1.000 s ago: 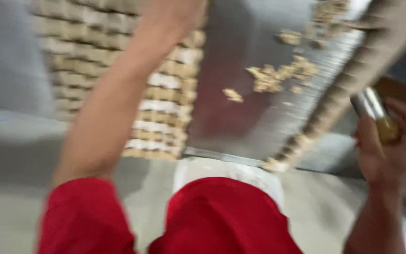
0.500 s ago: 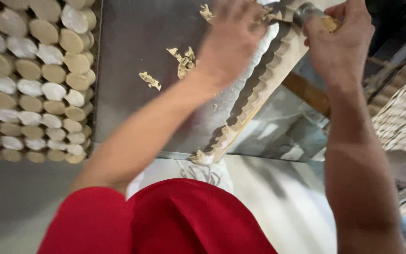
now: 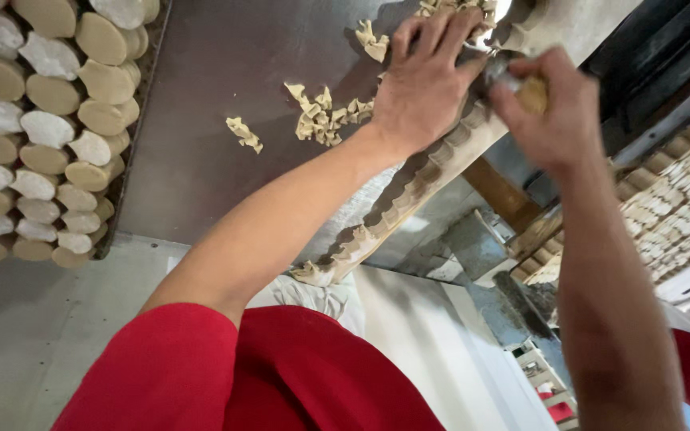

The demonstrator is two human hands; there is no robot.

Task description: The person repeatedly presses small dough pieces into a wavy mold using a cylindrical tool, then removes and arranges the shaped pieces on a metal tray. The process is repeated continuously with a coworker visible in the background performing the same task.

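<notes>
Dough-cutting step, by the look of it: left hand [image 3: 425, 84] is pressing flat, fingers spread open, on the scalloped dough strip [image 3: 409, 199] lying along the edge of the dark metal table [image 3: 201, 160]. Right hand [image 3: 553, 112] is gripping closed around a round metal cutter [image 3: 513, 80] at the strip's far end. Both arms are reaching forward, extended. Next calls for steady downward pressure. Dough scraps [image 3: 321, 120] are lying beside the left wrist; stacked dough rounds [image 3: 41, 128] are sitting on the left.

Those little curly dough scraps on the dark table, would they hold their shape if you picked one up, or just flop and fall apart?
The dough scraps look thin and crumpled, so they are probably soft and floppy. They lie in small loose clumps, so they are likely light and would scatter if pushed across the table. They look pale and dry, so perhaps barely sticky.
</notes>
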